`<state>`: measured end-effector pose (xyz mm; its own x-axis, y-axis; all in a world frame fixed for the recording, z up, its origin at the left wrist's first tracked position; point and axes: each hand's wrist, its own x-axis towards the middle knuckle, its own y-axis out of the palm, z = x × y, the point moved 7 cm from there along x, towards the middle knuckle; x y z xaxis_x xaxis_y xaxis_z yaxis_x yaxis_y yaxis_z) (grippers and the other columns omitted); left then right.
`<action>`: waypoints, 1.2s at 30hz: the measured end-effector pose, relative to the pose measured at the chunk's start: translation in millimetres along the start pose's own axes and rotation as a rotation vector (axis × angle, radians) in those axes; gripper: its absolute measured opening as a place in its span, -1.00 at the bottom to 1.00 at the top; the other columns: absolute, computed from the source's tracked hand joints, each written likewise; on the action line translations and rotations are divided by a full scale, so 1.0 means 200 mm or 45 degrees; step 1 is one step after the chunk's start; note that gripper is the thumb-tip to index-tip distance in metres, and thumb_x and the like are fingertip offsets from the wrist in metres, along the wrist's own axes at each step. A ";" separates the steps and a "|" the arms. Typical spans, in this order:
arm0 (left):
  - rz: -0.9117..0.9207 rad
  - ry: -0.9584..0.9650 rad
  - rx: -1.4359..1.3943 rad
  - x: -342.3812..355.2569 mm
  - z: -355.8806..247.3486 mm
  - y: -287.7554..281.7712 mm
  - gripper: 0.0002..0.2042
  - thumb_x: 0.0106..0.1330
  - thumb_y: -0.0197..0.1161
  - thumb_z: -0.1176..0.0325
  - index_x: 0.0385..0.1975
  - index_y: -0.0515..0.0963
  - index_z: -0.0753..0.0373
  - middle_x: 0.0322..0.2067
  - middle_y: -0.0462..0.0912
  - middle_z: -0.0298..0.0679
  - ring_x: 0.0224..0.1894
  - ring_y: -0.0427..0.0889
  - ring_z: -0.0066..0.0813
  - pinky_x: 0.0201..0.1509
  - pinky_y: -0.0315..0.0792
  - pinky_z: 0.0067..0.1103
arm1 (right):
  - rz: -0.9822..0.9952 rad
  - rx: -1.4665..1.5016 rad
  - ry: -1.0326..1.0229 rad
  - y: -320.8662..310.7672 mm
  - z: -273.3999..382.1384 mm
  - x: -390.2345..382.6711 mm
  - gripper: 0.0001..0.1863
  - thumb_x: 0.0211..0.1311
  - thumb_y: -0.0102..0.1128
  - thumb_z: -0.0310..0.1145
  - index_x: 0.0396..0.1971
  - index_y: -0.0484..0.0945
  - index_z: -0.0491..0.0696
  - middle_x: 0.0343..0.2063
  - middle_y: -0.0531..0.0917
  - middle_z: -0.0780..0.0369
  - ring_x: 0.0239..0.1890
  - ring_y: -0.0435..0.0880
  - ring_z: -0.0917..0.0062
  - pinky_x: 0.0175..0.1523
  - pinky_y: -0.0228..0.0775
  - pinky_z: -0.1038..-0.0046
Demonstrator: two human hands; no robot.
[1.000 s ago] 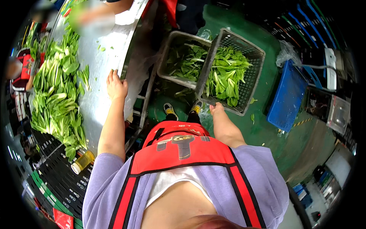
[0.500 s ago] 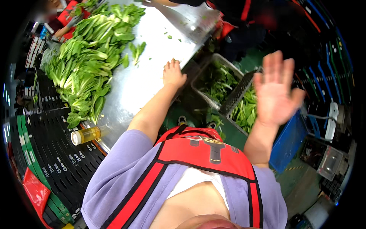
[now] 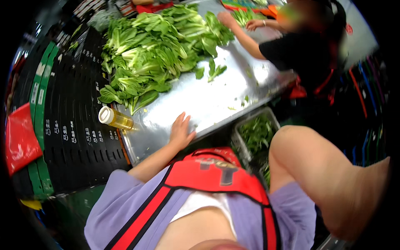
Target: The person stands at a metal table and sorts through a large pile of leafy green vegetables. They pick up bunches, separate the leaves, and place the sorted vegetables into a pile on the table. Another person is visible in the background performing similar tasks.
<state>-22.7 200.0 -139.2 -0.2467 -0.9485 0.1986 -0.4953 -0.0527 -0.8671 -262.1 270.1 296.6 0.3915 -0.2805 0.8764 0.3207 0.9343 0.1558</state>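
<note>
Fingers spread, my left hand (image 3: 181,132) lies on the near edge of the metal table (image 3: 196,98) and holds nothing. Beyond it is a large heap of leafy green vegetables (image 3: 162,54), pale-stemmed and loose. One small sprig (image 3: 215,71) lies apart from the heap. A clear bottle of yellow liquid with a white lid (image 3: 116,118) lies on its side at the table's left corner. My right arm is bent up at the far right. The right hand (image 3: 366,191) is blurred close to the rim, its fingers not distinguishable.
A crate of greens (image 3: 256,133) stands below the table's right edge. Stacked black crates (image 3: 79,129) and a red plastic sheet (image 3: 23,139) are at left. Across the table a co-worker in black (image 3: 300,52) reaches to the heap. Leaf scraps (image 3: 245,100) dot the table.
The view has turned, bringing the co-worker fully into sight. My raised right hand has swung from an open palm to close by the right rim. My left hand stays on the table, nearer the bottle.
</note>
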 end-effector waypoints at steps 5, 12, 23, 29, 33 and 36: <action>-0.148 -0.409 0.262 -0.35 0.33 -0.24 -0.37 0.08 0.20 0.20 0.14 0.16 0.29 0.21 0.07 0.00 0.23 0.05 -0.03 0.26 -0.04 -0.26 | 0.105 0.176 0.043 -0.11 -0.15 0.11 -0.24 0.10 0.03 0.06 0.25 -0.01 0.08 0.22 0.00 0.22 0.21 -0.08 0.36 0.08 0.16 0.16; -0.295 -0.895 0.412 -0.53 0.48 -0.26 -0.37 0.13 0.10 0.05 0.15 0.15 0.24 0.24 0.04 -0.08 0.27 -0.01 -0.09 0.29 -0.13 -0.25 | 0.233 0.416 0.114 -0.31 -0.31 0.23 -0.26 0.10 0.02 0.05 0.23 0.02 0.08 0.19 0.06 0.23 0.16 -0.02 0.39 0.05 0.17 0.21; -0.280 -1.023 0.450 -0.51 0.43 -0.26 -0.36 0.07 0.16 0.09 0.15 0.17 0.19 0.24 0.05 -0.12 0.25 0.05 -0.11 0.29 -0.06 -0.31 | 0.321 0.593 0.199 -0.55 -0.37 0.33 -0.30 0.10 0.02 0.03 0.21 0.07 0.08 0.13 0.15 0.26 0.07 0.08 0.42 0.00 0.19 0.29; -0.285 -1.043 0.436 -0.50 0.42 -0.29 -0.38 0.06 0.17 0.13 0.15 0.19 0.15 0.23 0.06 -0.12 0.25 0.06 -0.11 0.28 -0.03 -0.31 | 0.392 0.650 0.113 -0.60 -0.19 0.32 -0.32 0.10 0.02 0.02 0.19 0.10 0.08 0.10 0.20 0.27 0.02 0.14 0.44 -0.02 0.20 0.34; -0.296 -1.072 0.416 -0.54 0.40 -0.26 -0.40 0.05 0.17 0.15 0.14 0.20 0.14 0.23 0.08 -0.13 0.24 0.07 -0.11 0.26 0.02 -0.30 | 0.388 0.672 0.110 -0.60 -0.15 0.28 -0.34 0.10 0.02 0.01 0.18 0.11 0.08 0.08 0.23 0.28 -0.01 0.17 0.46 -0.04 0.21 0.37; -0.360 -1.027 0.428 -0.51 0.44 -0.27 -0.42 0.05 0.17 0.16 0.12 0.22 0.16 0.22 0.10 -0.13 0.23 0.09 -0.09 0.25 0.04 -0.29 | 0.376 0.677 0.106 -0.65 -0.17 0.30 -0.35 0.10 0.01 0.00 0.18 0.13 0.07 0.07 0.26 0.28 -0.03 0.20 0.47 -0.06 0.21 0.39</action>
<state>102.2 272.0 -152.6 0.5651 -0.8105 0.1540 -0.1492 -0.2840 -0.9471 -251.4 124.5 313.4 0.4709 0.0109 0.8821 -0.2773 0.9511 0.1362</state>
